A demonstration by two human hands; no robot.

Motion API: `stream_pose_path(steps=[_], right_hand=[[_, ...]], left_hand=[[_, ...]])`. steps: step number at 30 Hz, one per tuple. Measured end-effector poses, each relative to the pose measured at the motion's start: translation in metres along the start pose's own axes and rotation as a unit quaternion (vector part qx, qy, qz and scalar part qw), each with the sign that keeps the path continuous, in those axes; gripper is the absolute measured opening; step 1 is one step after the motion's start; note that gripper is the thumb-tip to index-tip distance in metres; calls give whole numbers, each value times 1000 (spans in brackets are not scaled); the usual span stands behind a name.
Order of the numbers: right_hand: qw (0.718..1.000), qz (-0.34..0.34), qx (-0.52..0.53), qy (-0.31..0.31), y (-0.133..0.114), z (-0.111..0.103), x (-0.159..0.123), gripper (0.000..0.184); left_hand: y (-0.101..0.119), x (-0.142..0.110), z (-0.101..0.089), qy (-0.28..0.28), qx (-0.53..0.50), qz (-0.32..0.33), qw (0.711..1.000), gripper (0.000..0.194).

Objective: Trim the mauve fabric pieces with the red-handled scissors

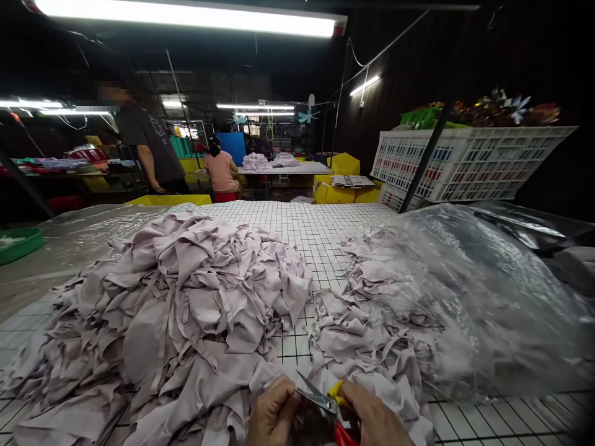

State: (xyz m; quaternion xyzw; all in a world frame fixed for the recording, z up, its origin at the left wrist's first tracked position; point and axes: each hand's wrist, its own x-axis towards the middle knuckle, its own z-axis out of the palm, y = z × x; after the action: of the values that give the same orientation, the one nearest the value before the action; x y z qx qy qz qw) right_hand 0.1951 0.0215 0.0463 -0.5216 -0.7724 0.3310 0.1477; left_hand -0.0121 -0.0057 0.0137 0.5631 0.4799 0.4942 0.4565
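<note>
- Head view: the left hand (272, 412) was at the near edge of the view, thumb and fingertips pressed together just beside the scissor tips; whether cloth was pinched between them could not be told.
- The right hand (379, 418) gripped the scissors (325, 402) by their yellow and red handles. The blades stood apart, pointing toward the left hand.
- The scissors were low in the view, between the two hands and in front of the cloth.
- A large pile of pale mauve cloth pieces (199, 291) covered the left and middle of the counter (320, 248), whose white top bore a black grid.
- A smaller heap of like cloth (341, 328) lay to the right, beyond the right hand, partly under a clear plastic sheet (506, 322).
- A strip of bare grid ran between the two heaps.
- At the far right stood a white slatted crate (483, 164) with shiny decorations above its rim.
- A green tray (23, 251) showed at the left edge.
- Behind the counter, a person in a dark shirt (153, 145) stood at left; another person in a pink top (220, 170) sat farther back.
</note>
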Motion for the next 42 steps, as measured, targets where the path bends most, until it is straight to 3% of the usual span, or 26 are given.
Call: stream_pose_path(steps=[9,22,29,36,42], right_hand=[[999,-27,-20,11,-6,9,2,41],[998,15,-64,-24,-13,8,0,43],[997,1,-77,-15,-6,11,0,38],[997,-39,-62,16,1,20,-1,31],[999,-6,2,34,8,-8,16,23]], left_hand=[[8,1,-2,-41,61,31,997,37],[5,-6,1,-32,6,-18,999,41],[5,-7,3,-19,-27,-37,999,45],[7,-7,6,-22,-83,-95,992,50],[0,-12,-5,-1,-97,-111,989,53]])
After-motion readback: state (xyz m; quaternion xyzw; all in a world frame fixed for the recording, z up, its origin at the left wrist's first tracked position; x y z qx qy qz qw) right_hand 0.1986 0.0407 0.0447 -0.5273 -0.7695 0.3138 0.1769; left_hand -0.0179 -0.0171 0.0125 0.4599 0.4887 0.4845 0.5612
